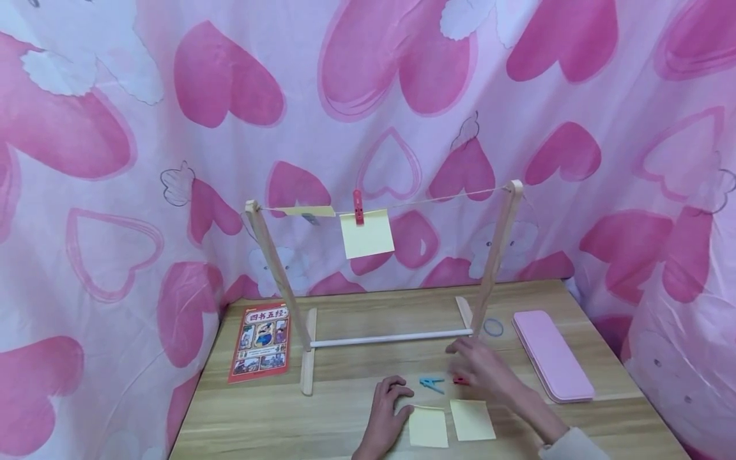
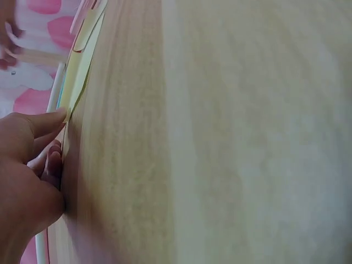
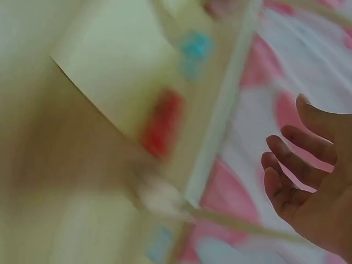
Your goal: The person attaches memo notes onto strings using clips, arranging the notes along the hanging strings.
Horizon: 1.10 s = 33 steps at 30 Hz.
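Note:
My left hand [image 1: 384,412] is at the left edge of a pale yellow sticky note [image 1: 428,427] lying on the table. In the left wrist view its thumb touches the note's edge [image 2: 77,82], and the other fingers are bent loosely below. Blurred by motion, my right hand [image 1: 480,367] hovers over a red clothespin [image 1: 461,381]. The right wrist view shows that hand [image 3: 313,170] with fingers spread and nothing between them. A blue clothespin [image 1: 431,384] lies between the hands, and a second sticky note [image 1: 473,420] lies to the right of the first.
A wooden stand [image 1: 494,262] with a white rod [image 1: 391,338] holds a string, where a red clothespin [image 1: 358,207] clips a note [image 1: 368,236]. Another note [image 1: 310,210] hangs edge-on. Around it are a booklet [image 1: 261,342], a pink case [image 1: 552,354] and a blue ring [image 1: 493,327].

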Available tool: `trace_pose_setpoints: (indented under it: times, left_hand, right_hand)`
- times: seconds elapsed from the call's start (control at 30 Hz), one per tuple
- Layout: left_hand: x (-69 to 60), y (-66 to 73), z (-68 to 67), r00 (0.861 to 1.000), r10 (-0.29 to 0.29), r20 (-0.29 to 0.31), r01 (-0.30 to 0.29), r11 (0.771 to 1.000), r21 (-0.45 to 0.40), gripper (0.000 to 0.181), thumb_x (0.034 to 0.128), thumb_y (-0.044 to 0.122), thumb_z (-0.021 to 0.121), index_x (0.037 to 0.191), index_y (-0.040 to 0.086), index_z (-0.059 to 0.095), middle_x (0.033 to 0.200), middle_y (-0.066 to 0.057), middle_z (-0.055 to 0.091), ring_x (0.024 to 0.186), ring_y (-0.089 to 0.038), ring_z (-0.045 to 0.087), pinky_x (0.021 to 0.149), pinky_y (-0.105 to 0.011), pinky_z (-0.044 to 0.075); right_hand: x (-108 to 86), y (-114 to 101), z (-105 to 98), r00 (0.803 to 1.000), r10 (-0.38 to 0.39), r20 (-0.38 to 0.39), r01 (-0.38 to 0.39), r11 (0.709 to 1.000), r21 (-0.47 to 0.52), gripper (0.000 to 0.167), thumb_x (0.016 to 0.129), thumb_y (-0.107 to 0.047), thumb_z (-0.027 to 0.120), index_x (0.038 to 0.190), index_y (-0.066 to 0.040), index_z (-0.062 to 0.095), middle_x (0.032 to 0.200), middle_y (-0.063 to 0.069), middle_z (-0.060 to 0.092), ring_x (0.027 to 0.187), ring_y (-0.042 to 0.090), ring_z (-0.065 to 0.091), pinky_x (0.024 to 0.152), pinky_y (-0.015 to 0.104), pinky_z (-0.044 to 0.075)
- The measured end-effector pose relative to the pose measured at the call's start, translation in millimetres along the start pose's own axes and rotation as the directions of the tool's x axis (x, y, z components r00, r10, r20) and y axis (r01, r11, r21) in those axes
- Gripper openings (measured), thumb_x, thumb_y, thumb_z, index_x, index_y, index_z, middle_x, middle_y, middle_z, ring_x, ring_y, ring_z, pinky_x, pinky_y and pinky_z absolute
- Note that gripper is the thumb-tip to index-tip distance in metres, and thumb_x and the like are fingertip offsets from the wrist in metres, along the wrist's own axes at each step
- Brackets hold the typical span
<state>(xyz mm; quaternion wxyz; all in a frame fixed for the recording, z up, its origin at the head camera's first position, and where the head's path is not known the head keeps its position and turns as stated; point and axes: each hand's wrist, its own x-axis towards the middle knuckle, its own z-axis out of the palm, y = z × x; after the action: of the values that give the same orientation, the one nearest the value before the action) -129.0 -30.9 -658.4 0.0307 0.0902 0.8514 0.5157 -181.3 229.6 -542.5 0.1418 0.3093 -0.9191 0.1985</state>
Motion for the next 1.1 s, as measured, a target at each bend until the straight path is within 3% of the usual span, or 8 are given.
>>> trace_pose_setpoints:
  times: [0.2,0.43,0.53,0.7,0.77,0.83,1.0,1.1]
  left_hand:
    - [3.8,5.1,4.7,0.999,-0.05,-0.014,0.05,0.999,0.008,0.016,0.0924,0.005,0.081,0.096,0.02,0.082,0.133,0.005,0.061,0.118,-0.014,0.048,0.106,-0.037,0.045]
    - [2.1,6.3,7.5,0.999,-0.041,-0.035,0.042,0.999,0.034,0.017,0.0908,0.005,0.081,0.092,0.022,0.081,0.131,0.005,0.061,0.116,-0.012,0.048,0.103,-0.035,0.046]
    - [0.1,4.0,7.7,0.999,-0.013,-0.04,0.014,0.999,0.029,0.016,0.0916,0.008,0.082,0.092,0.023,0.081,0.13,0.004,0.062,0.117,-0.012,0.048,0.103,-0.035,0.047]
    - [-3.7,-4.5,3.6,0.993,0.106,-0.052,-0.108,0.993,-0.044,0.009,0.0944,0.013,0.08,0.095,0.022,0.078,0.126,0.002,0.067,0.118,-0.012,0.049,0.104,-0.033,0.046]
    - [-4.7,-8.0,0.1,0.988,0.146,-0.058,-0.152,0.98,-0.129,0.006,0.0959,0.014,0.079,0.099,0.019,0.077,0.122,0.002,0.072,0.115,-0.009,0.054,0.103,-0.028,0.044]
    - [-4.5,-7.7,-4.9,0.991,0.126,-0.046,-0.134,0.953,-0.271,0.005,0.0978,0.013,0.077,0.103,0.013,0.076,0.115,0.002,0.074,0.109,-0.006,0.059,0.097,-0.023,0.045]
    - [0.9,6.0,-20.8,0.999,-0.02,0.025,0.03,0.856,-0.516,0.013,0.1014,0.003,0.07,0.113,-0.003,0.071,0.109,-0.004,0.074,0.097,-0.004,0.068,0.088,-0.021,0.053]
    - [8.7,20.3,-31.7,0.996,-0.081,0.032,0.086,0.843,-0.532,0.019,0.1033,0.006,0.07,0.12,-0.004,0.071,0.117,-0.01,0.074,0.104,-0.008,0.069,0.094,-0.022,0.054]
  right_hand:
    - [-18.7,-7.9,45.3,0.987,0.09,0.134,-0.094,0.995,0.024,0.03,0.087,-0.02,0.093,0.11,-0.009,0.078,0.106,-0.001,0.067,0.094,0.016,0.054,0.074,0.029,0.049]
    - [-30.3,-13.1,71.0,0.988,0.146,0.046,-0.142,0.987,-0.079,0.027,0.084,-0.021,0.095,0.104,-0.014,0.078,0.103,-0.003,0.066,0.097,0.018,0.055,0.081,0.037,0.051]
    - [-35.4,-15.9,76.0,0.988,0.154,0.02,-0.152,0.985,-0.083,0.031,0.082,-0.02,0.096,0.107,-0.013,0.078,0.103,-0.004,0.065,0.098,0.016,0.054,0.083,0.038,0.05]
    - [-39.5,-18.1,83.2,0.985,0.174,0.008,-0.173,0.982,-0.071,0.032,0.083,-0.013,0.095,0.111,-0.013,0.079,0.106,-0.003,0.067,0.107,0.021,0.057,0.092,0.047,0.052]
    - [-39.6,-17.9,84.7,0.983,0.182,0.0,-0.181,0.981,-0.064,0.032,0.083,-0.01,0.094,0.111,-0.013,0.079,0.107,-0.002,0.068,0.111,0.025,0.058,0.096,0.052,0.053]
    - [-38.9,-16.1,84.4,0.984,0.18,-0.014,-0.181,0.982,-0.05,0.032,0.084,-0.007,0.093,0.112,-0.011,0.078,0.108,-0.001,0.069,0.114,0.026,0.06,0.099,0.053,0.054]
    - [-32.5,-8.3,71.8,0.987,0.15,-0.051,-0.142,0.981,0.135,0.033,0.088,0.005,0.085,0.118,-0.002,0.071,0.109,0.003,0.07,0.104,0.02,0.068,0.088,0.036,0.062]
    - [-23.3,-3.4,57.8,0.992,0.098,-0.083,-0.071,0.959,0.273,0.03,0.093,0.007,0.08,0.121,0.002,0.07,0.11,0.007,0.07,0.092,0.016,0.071,0.075,0.026,0.061]
